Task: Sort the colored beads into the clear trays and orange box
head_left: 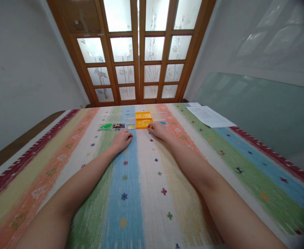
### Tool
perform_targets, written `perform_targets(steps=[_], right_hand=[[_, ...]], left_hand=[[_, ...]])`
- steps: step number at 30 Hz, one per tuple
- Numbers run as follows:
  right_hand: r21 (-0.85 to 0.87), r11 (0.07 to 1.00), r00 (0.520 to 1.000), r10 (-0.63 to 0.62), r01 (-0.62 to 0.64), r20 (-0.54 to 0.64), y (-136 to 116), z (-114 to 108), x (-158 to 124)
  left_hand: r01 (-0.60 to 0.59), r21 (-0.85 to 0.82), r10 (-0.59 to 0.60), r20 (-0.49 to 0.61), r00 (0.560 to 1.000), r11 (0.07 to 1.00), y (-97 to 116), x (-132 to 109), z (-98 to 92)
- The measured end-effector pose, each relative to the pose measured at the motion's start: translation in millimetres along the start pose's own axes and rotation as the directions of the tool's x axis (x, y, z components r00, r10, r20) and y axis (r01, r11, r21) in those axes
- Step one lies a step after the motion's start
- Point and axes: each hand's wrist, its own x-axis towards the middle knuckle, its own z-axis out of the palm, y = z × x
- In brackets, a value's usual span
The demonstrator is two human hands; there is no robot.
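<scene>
My right hand [158, 130] is at the front right corner of an open orange box [143, 126], fingers pinched together. A tiny dark reddish spot shows at its fingertips, too small to name. Small white pieces [144, 122] lie scattered in the box, whose lid [143, 115] is tipped back. My left hand [122, 140] rests on the cloth, its fingers curled in and nothing visible in them. Just beyond it are clear containers with small green pieces [106, 126], dark red-brown pieces [119, 126] and yellow pieces [130, 127]. Blue pieces [162, 122] show behind my right hand.
A striped, patterned cloth [126, 207] covers the table. Sheets of paper [209, 116] lie at the far right. Beyond the table stand wooden doors with glass panes [127, 50], and a pale glass panel [260, 107] is at the right wall.
</scene>
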Motion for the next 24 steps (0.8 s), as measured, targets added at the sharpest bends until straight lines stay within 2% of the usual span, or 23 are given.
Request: perform_targets(steps=[6, 11, 17, 24], right_hand=[[-0.103, 0.995, 0.996, 0.011, -0.001, 0.093, -18, -7, -7], [-0.2, 0.978, 0.994, 0.074, -0.058, 0.075, -26, -7, -9], [-0.166, 0.986, 1.0, 0.009, -0.007, 0.013, -28, -2, -10], [-0.087, 0.995, 0.999, -0.038, 0.037, 0.0, -34, 2, -12]], left_hand=[[0.006, -0.024, -0.007, -0.02, 1.0, 1.0, 3, -2, -2.7], [0.024, -0.035, -0.025, -0.021, 0.999, 0.999, 7, -2, -5.2], [0.029, -0.054, -0.031, -0.028, 0.999, 0.998, 8, -3, -5.7], [0.034, -0.068, -0.035, -0.027, 0.999, 0.997, 8, -3, -5.0]])
